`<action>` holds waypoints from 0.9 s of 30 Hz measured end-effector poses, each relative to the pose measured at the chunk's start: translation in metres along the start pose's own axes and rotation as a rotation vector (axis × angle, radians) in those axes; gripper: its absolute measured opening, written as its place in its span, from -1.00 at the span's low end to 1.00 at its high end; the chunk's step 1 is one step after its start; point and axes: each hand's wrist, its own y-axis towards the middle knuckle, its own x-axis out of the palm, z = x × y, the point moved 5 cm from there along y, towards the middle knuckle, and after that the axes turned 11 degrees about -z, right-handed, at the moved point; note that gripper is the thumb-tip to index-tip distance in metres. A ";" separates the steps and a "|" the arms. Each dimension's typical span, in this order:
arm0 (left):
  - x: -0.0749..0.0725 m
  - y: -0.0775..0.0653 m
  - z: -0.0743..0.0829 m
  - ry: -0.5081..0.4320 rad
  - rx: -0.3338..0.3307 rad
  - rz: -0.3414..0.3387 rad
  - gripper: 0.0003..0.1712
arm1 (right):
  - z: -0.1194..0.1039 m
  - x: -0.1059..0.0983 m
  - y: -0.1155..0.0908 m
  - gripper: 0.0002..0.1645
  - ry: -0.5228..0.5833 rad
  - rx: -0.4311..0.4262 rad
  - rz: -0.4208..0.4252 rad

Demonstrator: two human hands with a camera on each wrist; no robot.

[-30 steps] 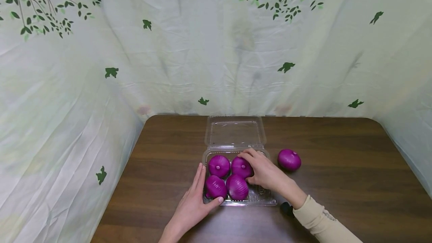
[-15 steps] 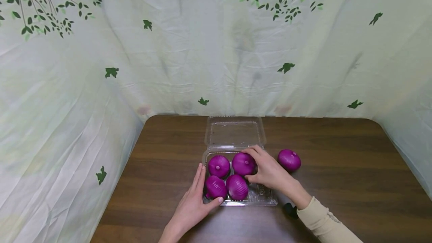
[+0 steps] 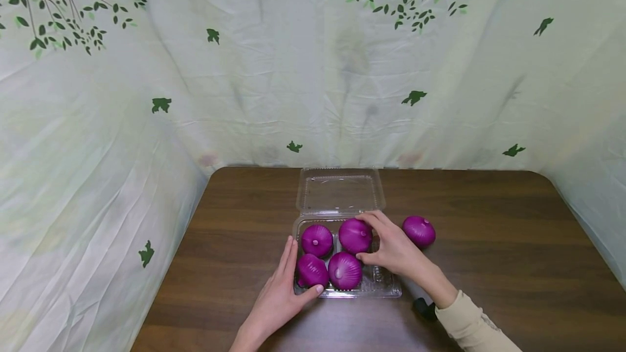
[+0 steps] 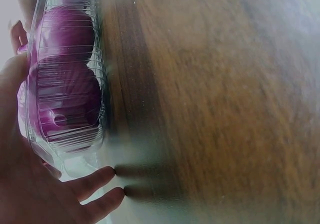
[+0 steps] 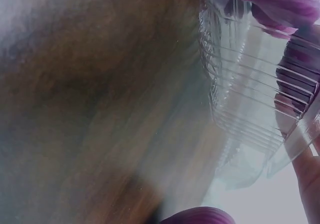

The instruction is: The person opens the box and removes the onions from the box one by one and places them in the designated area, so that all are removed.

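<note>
A clear plastic clamshell container [image 3: 376, 289] lies open on the table with red onions in its base. My right hand [image 3: 393, 246] grips the back right onion [image 3: 355, 236], fingertips over its far side and thumb at its near side. Three others sit around it: a back left onion [image 3: 317, 240], a front left onion [image 3: 312, 270] and a front right onion [image 3: 345, 271]. My left hand [image 3: 275, 292] rests against the container's front left corner, fingers straight along the side and thumb at the front rim. In the left wrist view two fingertips [image 4: 102, 176] reach down by the table.
One more onion [image 3: 419, 232] lies on the wooden table [image 3: 489, 243] to the right of the container. The clear lid [image 3: 340, 192] is folded back toward the curtain [image 3: 342, 96]. A dark object [image 3: 424, 309] shows under the right wrist.
My right hand has shifted slightly right with the back right onion, which has risen and moved right. The front right onion has turned a little. My left hand has stayed in place.
</note>
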 end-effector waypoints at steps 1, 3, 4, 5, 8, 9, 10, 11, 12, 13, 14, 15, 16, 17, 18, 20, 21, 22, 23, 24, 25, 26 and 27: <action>0.000 0.000 0.000 -0.002 0.003 0.000 0.29 | 0.000 0.000 -0.001 -0.07 0.007 0.001 0.002; 0.000 0.000 0.000 -0.003 0.003 -0.001 0.29 | 0.000 -0.001 -0.003 -0.07 0.016 0.002 0.008; 0.000 0.000 0.000 -0.004 0.003 -0.001 0.29 | -0.001 -0.001 -0.003 -0.07 0.023 0.003 0.011; 0.000 0.000 0.000 -0.004 0.004 -0.002 0.29 | -0.001 -0.001 -0.004 -0.06 0.027 0.006 0.013; 0.000 0.000 0.000 -0.003 0.006 -0.003 0.30 | -0.001 -0.001 -0.007 -0.06 0.047 0.016 0.014; 0.000 0.000 0.000 -0.004 0.006 -0.003 0.30 | -0.002 -0.001 -0.008 -0.06 0.054 0.019 0.015; 0.000 -0.001 0.000 -0.004 0.008 -0.001 0.29 | -0.002 -0.001 -0.009 -0.06 0.064 0.022 0.016; 0.000 -0.001 0.000 -0.005 0.010 0.000 0.29 | -0.002 -0.001 -0.009 -0.07 0.073 0.025 0.018; 0.000 -0.001 0.000 -0.006 0.014 0.002 0.29 | -0.003 -0.001 -0.010 -0.07 0.083 0.026 0.021; 0.000 -0.001 0.001 -0.005 0.014 0.003 0.29 | -0.003 -0.001 -0.011 -0.07 0.098 0.030 0.023; 0.000 -0.001 0.001 -0.004 0.014 0.004 0.29 | -0.003 -0.001 -0.012 -0.08 0.121 0.029 0.024; 0.000 -0.001 0.001 -0.005 0.014 0.004 0.29 | -0.003 -0.001 -0.013 -0.09 0.145 0.030 0.025; 0.000 -0.001 0.001 -0.004 0.013 0.005 0.29 | -0.003 -0.001 -0.014 -0.09 0.165 0.030 0.025; 0.000 -0.001 0.001 -0.002 0.013 0.005 0.29 | -0.003 0.000 -0.014 -0.09 0.178 0.027 0.026; 0.000 -0.001 0.001 -0.001 0.011 0.005 0.29 | -0.003 0.000 -0.015 -0.10 0.200 0.026 0.025; 0.000 -0.001 0.001 0.000 0.010 0.005 0.29 | -0.003 0.001 -0.017 -0.11 0.250 0.021 0.022; 0.000 -0.001 0.001 0.000 0.007 0.004 0.29 | -0.002 0.001 -0.018 -0.11 0.269 0.020 0.024; 0.000 -0.001 0.001 0.001 0.005 0.003 0.30 | -0.002 0.001 -0.019 -0.10 0.280 0.020 0.027; 0.000 -0.001 0.001 0.000 0.007 0.003 0.29 | -0.002 0.001 -0.020 -0.10 0.304 0.021 0.030; -0.001 -0.001 0.001 0.000 0.007 0.002 0.30 | -0.002 0.001 -0.021 -0.10 0.332 0.026 0.035; -0.001 -0.001 0.002 0.000 0.010 0.003 0.29 | -0.002 0.000 -0.022 -0.09 0.345 0.029 0.042; -0.001 -0.002 0.002 0.000 0.011 0.001 0.29 | -0.002 0.000 -0.023 -0.09 0.356 0.037 0.052; -0.001 -0.002 0.002 0.000 0.011 0.002 0.30 | -0.002 -0.001 -0.025 -0.08 0.368 0.044 0.059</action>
